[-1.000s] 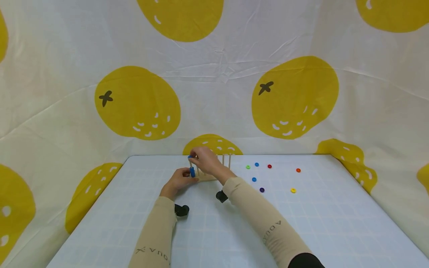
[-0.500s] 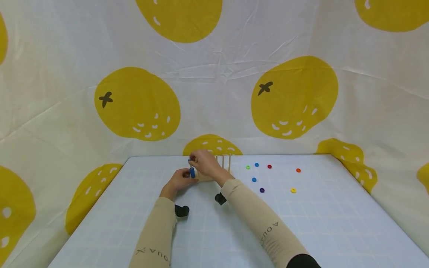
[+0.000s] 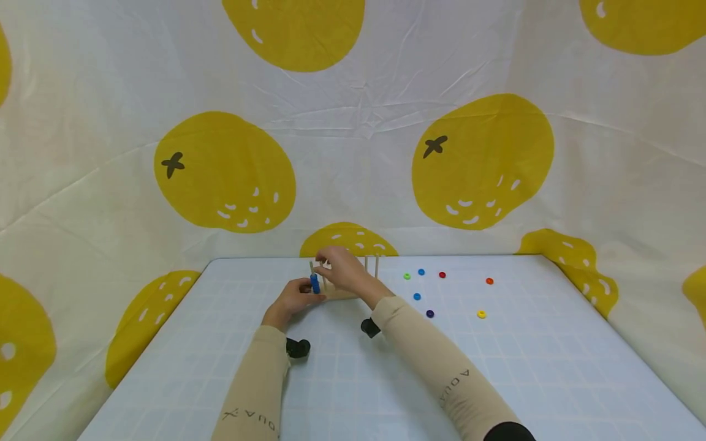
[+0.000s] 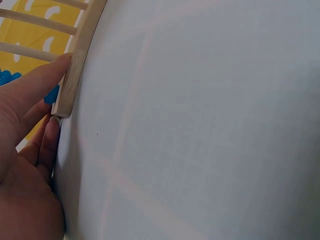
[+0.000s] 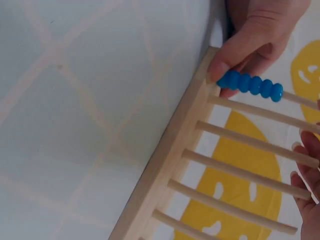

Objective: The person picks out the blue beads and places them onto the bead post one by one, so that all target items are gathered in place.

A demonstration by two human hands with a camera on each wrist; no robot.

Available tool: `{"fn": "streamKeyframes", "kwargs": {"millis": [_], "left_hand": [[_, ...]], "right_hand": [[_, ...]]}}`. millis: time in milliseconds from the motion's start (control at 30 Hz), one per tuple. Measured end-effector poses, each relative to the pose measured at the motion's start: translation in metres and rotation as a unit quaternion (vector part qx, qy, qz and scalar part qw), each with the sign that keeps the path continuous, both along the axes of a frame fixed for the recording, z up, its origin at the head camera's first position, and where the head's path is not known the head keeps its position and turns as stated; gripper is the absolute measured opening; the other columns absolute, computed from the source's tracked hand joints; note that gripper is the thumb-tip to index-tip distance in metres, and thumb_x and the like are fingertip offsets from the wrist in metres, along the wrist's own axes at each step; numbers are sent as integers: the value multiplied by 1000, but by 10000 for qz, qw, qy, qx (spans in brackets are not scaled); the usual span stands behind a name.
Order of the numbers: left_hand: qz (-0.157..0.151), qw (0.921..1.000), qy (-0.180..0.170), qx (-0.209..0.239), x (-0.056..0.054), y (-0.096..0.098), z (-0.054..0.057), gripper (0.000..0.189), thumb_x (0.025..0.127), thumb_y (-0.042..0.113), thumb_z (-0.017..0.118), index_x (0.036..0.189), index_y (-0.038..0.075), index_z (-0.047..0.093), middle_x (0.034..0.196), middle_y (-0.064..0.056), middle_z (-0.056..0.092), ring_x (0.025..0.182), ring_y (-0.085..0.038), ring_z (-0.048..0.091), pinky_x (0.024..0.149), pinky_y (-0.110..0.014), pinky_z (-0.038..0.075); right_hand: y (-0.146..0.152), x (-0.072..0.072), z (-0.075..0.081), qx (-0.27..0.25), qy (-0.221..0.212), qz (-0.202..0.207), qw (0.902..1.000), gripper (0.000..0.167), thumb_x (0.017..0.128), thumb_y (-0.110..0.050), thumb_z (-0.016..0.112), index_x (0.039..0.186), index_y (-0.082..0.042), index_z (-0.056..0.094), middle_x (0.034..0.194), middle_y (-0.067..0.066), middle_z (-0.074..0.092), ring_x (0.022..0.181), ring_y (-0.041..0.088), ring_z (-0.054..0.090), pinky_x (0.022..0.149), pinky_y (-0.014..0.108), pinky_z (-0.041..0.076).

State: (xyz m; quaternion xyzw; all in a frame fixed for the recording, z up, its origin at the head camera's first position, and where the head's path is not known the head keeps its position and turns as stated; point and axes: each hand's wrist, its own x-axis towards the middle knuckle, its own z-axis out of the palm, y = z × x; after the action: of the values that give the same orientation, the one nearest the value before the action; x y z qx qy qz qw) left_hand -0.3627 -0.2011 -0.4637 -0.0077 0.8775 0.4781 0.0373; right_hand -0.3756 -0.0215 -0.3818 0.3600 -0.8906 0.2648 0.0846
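Note:
A pale wooden rack with upright pegs [image 5: 165, 145] stands near the table's far edge. Several blue beads [image 5: 255, 85] are stacked on its end peg, which shows as the leftmost in the head view. My left hand [image 3: 295, 297] grips that end of the base; its thumb lies on the wood, and fingers reach behind and under it, as the left wrist view shows. My right hand [image 3: 342, 269] is by the upper part of the pegs, its fingers loosely bent, with no bead visible in them. It hides some middle pegs in the head view.
Loose beads lie right of the rack: green [image 3: 407, 276], two blue, one of them nearer [image 3: 417, 296], red [image 3: 442, 275], orange [image 3: 489, 281], purple [image 3: 430, 313] and yellow [image 3: 482, 314]. A white cloth with yellow fruit prints [image 3: 353, 122] hangs behind the table.
A blue bead that my right hand pinched at the end peg's top has left its fingers; the blue stack looks taller. The right hand has drawn slightly right. My left hand stays put.

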Motion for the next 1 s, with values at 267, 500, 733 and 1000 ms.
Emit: {"fn": "streamKeyframes", "kwargs": {"millis": [267,500,733,1000], "left_hand": [[90,10000,15,-28,0,-1,0,51,87,21,83,129,-3,64,117,-17,66,106,-31,57,100,-48,46],[155,9998,-103,-33,0,0,1,57,87,22,82,134,-3,61,121,-19,65,109,-31,56,103,-50,44],[189,9997,-132,-43,1,2,1,61,87,21,82,138,-4,57,124,-20,61,111,-33,54,104,-51,43],[198,9997,-107,-20,2,2,-1,62,88,20,82,139,-4,56,124,-20,61,110,-32,53,103,-50,44]], "right_hand": [[28,7,5,-109,9,-77,9999,32,100,-23,69,126,-4,66,127,13,66,117,26,61,102,41,50],[58,13,7,-197,-10,-325,9993,36,99,-26,69,128,-5,67,131,10,64,121,27,60,105,43,48],[91,21,11,-278,-104,-459,9985,35,99,-25,70,128,-5,66,130,8,64,121,28,59,105,43,48],[136,29,5,-282,-154,-590,9977,34,98,-23,71,126,-4,66,123,12,65,112,28,60,99,45,51]]}}
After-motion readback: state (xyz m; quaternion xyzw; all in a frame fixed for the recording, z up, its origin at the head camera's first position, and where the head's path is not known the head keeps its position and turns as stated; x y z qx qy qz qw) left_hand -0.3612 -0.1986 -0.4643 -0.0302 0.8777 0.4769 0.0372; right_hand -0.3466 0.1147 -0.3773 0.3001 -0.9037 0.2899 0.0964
